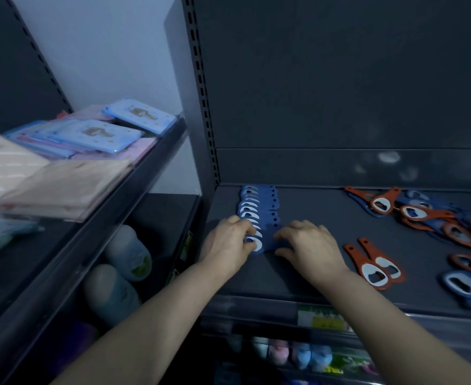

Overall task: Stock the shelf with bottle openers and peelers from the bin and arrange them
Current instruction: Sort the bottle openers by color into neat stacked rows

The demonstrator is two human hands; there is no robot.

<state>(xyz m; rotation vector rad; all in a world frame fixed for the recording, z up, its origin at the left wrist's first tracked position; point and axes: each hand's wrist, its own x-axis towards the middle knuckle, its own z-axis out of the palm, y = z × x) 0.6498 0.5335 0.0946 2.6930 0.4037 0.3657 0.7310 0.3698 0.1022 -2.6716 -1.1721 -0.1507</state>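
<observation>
A neat overlapping row of blue bottle openers (pixel 258 209) runs front to back at the left of the dark shelf (pixel 312 218). My left hand (pixel 230 243) pinches the head of the nearest blue opener in that row. My right hand (pixel 309 245) rests with curled fingers on the handle end of the same nearest openers. Two red openers (pixel 376 265) lie side by side just right of my right wrist. A loose pile of red and blue openers (pixel 428 215) is spread over the right of the shelf. No bin or peelers are in view.
The slotted upright post (pixel 201 107) borders the shelf on the left. Beyond it, another shelf holds blue packets (pixel 95 134) and folded cloths (pixel 62 187), with bottles (pixel 128 254) below. A price strip (pixel 323 319) runs along the front edge.
</observation>
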